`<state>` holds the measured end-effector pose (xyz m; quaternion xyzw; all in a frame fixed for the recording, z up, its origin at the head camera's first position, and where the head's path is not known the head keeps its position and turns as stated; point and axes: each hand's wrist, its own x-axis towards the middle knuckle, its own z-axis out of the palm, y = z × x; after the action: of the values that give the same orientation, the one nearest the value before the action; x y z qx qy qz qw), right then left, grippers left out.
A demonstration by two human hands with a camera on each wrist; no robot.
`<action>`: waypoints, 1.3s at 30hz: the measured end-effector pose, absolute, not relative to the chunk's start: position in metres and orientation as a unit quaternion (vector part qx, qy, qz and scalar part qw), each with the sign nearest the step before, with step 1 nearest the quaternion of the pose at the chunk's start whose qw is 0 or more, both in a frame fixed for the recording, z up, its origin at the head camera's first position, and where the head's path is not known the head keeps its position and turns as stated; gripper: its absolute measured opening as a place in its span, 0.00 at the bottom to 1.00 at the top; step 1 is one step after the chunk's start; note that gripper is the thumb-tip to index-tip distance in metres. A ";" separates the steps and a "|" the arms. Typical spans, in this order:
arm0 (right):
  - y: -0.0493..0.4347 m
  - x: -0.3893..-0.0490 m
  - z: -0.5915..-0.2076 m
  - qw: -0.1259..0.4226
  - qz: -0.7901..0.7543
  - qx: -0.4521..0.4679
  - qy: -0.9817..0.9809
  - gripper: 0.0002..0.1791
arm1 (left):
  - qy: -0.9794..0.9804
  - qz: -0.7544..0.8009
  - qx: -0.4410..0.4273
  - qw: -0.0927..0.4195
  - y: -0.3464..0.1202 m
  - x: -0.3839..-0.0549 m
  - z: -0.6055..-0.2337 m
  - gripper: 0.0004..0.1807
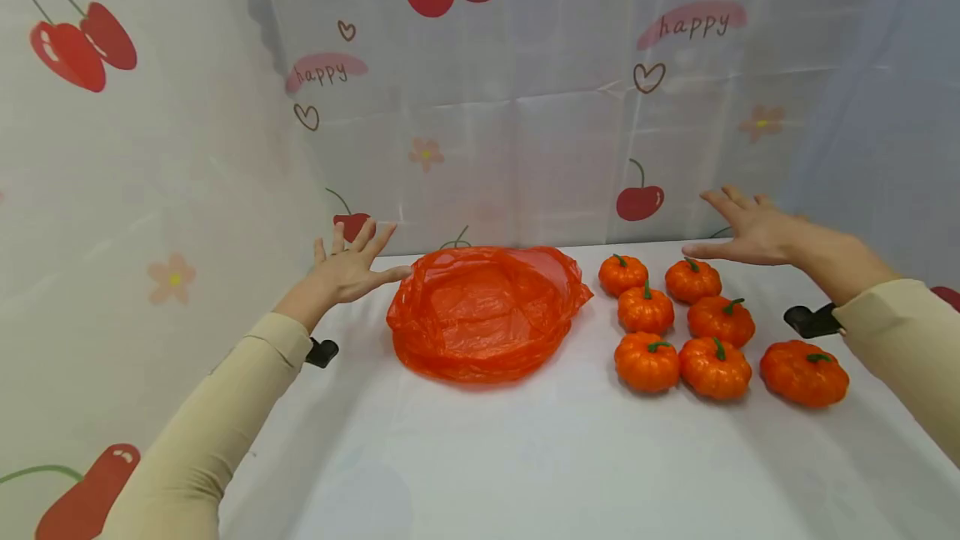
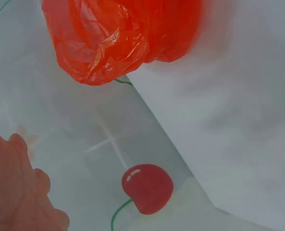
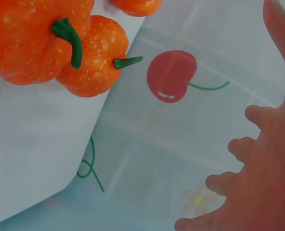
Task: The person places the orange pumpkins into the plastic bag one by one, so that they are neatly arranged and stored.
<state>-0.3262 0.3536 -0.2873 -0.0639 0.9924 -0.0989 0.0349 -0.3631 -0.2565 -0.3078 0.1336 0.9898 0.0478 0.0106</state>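
Observation:
A red-orange plastic bag (image 1: 487,315) lies on the white table with its mouth spread wide and its rim rolled into a ring. My left hand (image 1: 341,273) is raised at the bag's left side, fingers spread, holding nothing; in the left wrist view the bag (image 2: 109,38) is beyond the hand (image 2: 17,183). Several small orange pumpkins with green stems stand in a group right of the bag, among them a front one (image 1: 715,369) and one set apart at the right (image 1: 804,374). Above the group's back right my right hand (image 1: 765,232) hovers with spread fingers, touching no pumpkin.
White curtain (image 1: 517,140) printed with cherries, hearts and the word happy hangs behind the table and along its left side. The table (image 1: 510,465) stretches toward me in front of the bag and pumpkins. A black strap end (image 1: 812,321) sticks out at the right wrist.

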 end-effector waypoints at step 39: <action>0.382 -0.263 -0.323 0.005 -0.292 -0.145 0.945 0.46 | 0.892 0.424 0.153 -0.042 -0.263 -0.352 -0.354 0.36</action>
<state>-0.2627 0.3821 -0.3234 -0.1452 0.9453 -0.2921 0.0052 -0.3524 -0.2635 -0.3539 0.1534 0.8916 0.4239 -0.0422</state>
